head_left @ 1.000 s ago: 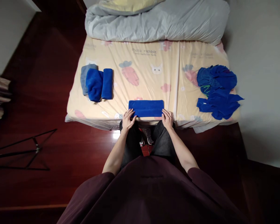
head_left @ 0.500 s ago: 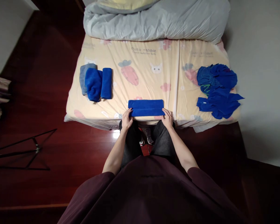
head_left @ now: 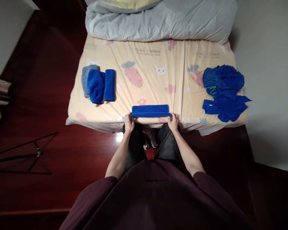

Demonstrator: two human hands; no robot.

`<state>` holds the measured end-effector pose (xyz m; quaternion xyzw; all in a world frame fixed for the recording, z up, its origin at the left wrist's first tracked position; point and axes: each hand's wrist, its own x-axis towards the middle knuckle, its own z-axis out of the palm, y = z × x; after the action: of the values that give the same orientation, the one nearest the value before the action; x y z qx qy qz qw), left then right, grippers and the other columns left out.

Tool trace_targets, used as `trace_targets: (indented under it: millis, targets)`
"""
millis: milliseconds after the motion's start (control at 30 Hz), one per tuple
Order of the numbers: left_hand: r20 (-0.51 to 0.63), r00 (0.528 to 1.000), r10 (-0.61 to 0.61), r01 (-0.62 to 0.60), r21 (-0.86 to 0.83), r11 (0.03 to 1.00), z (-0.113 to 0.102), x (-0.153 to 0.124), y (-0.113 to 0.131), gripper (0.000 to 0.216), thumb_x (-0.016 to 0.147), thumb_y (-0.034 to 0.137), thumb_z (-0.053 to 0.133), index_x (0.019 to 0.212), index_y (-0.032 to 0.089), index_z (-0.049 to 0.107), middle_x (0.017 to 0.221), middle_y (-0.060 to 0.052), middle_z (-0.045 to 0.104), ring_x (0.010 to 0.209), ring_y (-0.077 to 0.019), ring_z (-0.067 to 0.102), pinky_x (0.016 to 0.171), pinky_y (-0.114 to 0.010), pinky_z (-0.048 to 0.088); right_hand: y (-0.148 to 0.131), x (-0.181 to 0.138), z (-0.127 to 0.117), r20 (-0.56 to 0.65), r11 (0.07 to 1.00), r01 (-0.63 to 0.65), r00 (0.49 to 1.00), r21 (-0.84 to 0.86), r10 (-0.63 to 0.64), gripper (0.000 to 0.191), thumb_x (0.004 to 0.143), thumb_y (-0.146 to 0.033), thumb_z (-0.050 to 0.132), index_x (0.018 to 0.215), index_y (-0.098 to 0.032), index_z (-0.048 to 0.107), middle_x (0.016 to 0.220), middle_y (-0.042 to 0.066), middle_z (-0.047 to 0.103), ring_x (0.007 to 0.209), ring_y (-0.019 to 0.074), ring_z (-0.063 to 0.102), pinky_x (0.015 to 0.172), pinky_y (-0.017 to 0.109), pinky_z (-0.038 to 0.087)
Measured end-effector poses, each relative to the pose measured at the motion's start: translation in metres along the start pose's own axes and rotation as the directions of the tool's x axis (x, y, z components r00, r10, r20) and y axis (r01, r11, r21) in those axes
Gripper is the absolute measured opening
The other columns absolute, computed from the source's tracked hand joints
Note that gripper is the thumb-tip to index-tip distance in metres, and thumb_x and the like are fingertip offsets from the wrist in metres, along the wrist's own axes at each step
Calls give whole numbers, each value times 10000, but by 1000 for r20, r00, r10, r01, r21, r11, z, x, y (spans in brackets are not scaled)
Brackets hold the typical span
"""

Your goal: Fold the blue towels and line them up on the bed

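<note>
At the bed (head_left: pixel 153 91), left hand (head_left: pixel 129 123) and right hand (head_left: pixel 173 122) are pinching the blue cloth (head_left: pixel 150 110) endwise, holding it straight between them.

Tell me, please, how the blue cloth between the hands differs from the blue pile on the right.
The blue cloth is a neatly folded strip, while the blue pile is crumpled. The left hand and right hand grip the blue cloth's ends; the blue pile lies untouched. Both are mainly blue fabric.

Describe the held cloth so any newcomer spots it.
On the bed, find the near edge between the folded bundles at left and crumpled pile at right. The long blue cloth there, unlike them, is held by the left hand and right hand.
</note>
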<state>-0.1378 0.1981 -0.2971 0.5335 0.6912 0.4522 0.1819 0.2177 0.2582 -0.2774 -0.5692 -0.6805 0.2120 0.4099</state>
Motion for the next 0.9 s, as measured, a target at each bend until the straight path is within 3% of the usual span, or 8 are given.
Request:
trace_targets:
  millis: [167, 300, 667, 900]
  targets:
    - [-15, 998, -61, 62, 48, 997, -1, 1, 6, 457, 1106, 468, 417, 1402, 180, 611, 1313, -189, 646, 1265, -310, 608, 1166, -508, 472, 3, 0, 4, -18, 992, -113, 994, -56, 112, 394, 1053, -500, 516, 1153, -181, 724, 1098, 173, 715, 1103, 316, 664, 1049, 492, 562]
    - [2, 994, -109, 108, 89, 990, -2, 2, 14, 521, 1119, 510, 349, 1424, 201, 636, 1331, -175, 675, 1296, -314, 590, 1197, -518, 451, 5, 2, 6, 13, 983, -172, 985, -67, 173, 489, 1071, -559, 467, 1210, -171, 732, 1139, 189, 714, 1094, 317, 676, 1032, 482, 569]
    - [-70, 979, -191, 200, 165, 966, -1, 1, 17, 676, 1100, 616, 295, 1373, 175, 730, 1073, -177, 674, 1139, -361, 621, 1149, -599, 444, 10, 3, 9, -25, 980, -172, 985, -96, 170, 549, 1073, -572, 471, 1160, -134, 790, 1100, 191, 761, 1080, 313, 700, 1027, 461, 567]
    - [-70, 979, -191, 199, 147, 969, 0, 2, 19, 647, 1102, 599, 324, 1362, 179, 741, 1146, -181, 722, 1205, -370, 612, 1191, -607, 407, 8, 4, 10, -52, 980, -178, 983, -93, 174, 534, 1053, -592, 495, 1103, -162, 807, 1057, 173, 775, 1026, 310, 709, 1002, 468, 579]
